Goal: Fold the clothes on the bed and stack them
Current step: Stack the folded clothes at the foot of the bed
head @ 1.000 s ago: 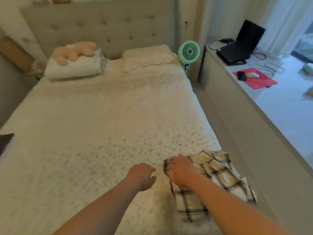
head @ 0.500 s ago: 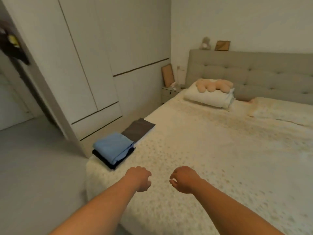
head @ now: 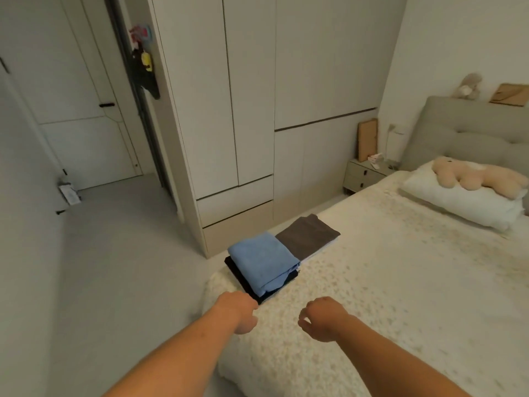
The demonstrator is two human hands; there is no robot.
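Forearms reach in from the bottom of the frame, and both of your hands hang above the near corner of the bed [head: 386,282] with nothing in them. Your left hand [head: 237,312], at lower centre, has its fingers curled loosely inward; its knuckles sit just beside the near edge of the dark garment. Your right hand [head: 322,320], a little to the right, is also loosely curled, thumb and fingers bent toward each other without gripping anything. Just beyond the left hand, at the frame's centre, a folded blue garment [head: 264,262] lies on top of a folded dark garment [head: 239,275]. Touching it farther back is a folded grey garment [head: 310,236] resting on something white. Farther still, at right, a plush toy [head: 475,177] lies on a white pillow [head: 458,202]. Wardrobe doors [head: 257,96] fill the upper centre.
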